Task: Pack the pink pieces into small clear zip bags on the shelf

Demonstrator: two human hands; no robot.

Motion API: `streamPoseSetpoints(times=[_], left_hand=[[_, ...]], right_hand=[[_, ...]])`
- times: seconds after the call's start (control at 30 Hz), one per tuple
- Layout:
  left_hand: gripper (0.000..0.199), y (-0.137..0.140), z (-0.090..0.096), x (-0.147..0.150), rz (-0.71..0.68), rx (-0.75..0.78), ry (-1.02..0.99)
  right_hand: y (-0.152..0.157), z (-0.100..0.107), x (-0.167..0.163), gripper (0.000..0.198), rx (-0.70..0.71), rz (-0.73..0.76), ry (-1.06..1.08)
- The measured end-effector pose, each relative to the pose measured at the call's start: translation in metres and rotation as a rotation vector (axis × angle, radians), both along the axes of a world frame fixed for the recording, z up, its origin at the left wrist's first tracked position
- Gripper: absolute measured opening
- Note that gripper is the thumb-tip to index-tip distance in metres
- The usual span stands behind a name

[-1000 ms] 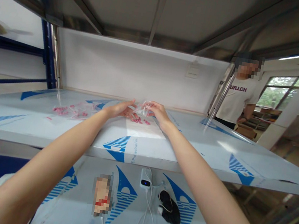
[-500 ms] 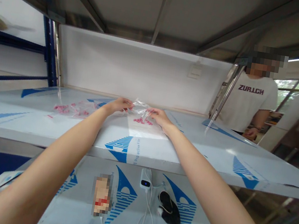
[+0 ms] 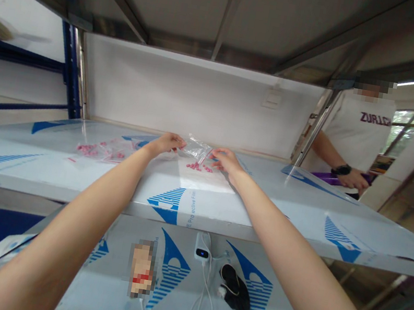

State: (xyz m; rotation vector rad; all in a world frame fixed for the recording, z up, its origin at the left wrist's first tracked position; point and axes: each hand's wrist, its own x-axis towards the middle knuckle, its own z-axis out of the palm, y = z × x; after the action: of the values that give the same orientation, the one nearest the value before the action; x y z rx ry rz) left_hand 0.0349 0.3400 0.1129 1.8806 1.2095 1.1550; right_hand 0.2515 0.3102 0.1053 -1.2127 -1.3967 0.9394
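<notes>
Pinched at one side by the left hand (image 3: 171, 144), the clear zip bag (image 3: 195, 148) spreads toward the right hand (image 3: 228, 162), loosely curled at its red-striped edge, hold unclear. The left fingers, splayed a second ago, now steady the bag. Just nearer, small red pieces (image 3: 194, 166) lie on a white sheet (image 3: 206, 181).

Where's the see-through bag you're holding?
In the head view, the clear bag is near the middle, between the left hand and the right hand, just above some pink pieces.
</notes>
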Motion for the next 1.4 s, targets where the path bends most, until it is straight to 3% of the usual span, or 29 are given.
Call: streamPoseSetpoints(times=[0.27,0.53,0.77,1.1,1.4], left_hand=[[0.018,0.000,-0.001,0.002,0.008,0.035,0.007],[0.018,0.000,0.000,0.002,0.002,0.047,-0.013],[0.022,0.003,-0.002,0.000,0.027,0.052,-0.006],[0.028,0.001,0.000,-0.001,-0.005,0.003,-0.021],[0.030,0.007,-0.003,-0.002,-0.104,-0.098,-0.129]], right_hand=[[-0.008,0.005,-0.001,0.022,-0.038,0.049,0.055],[0.002,-0.002,0.001,0.014,-0.023,0.065,0.042],[-0.001,-0.002,0.001,0.013,-0.101,0.078,0.042],[0.000,-0.003,0.002,0.014,-0.175,0.091,0.076],[0.005,-0.011,0.002,0.015,-0.154,0.045,0.055]])
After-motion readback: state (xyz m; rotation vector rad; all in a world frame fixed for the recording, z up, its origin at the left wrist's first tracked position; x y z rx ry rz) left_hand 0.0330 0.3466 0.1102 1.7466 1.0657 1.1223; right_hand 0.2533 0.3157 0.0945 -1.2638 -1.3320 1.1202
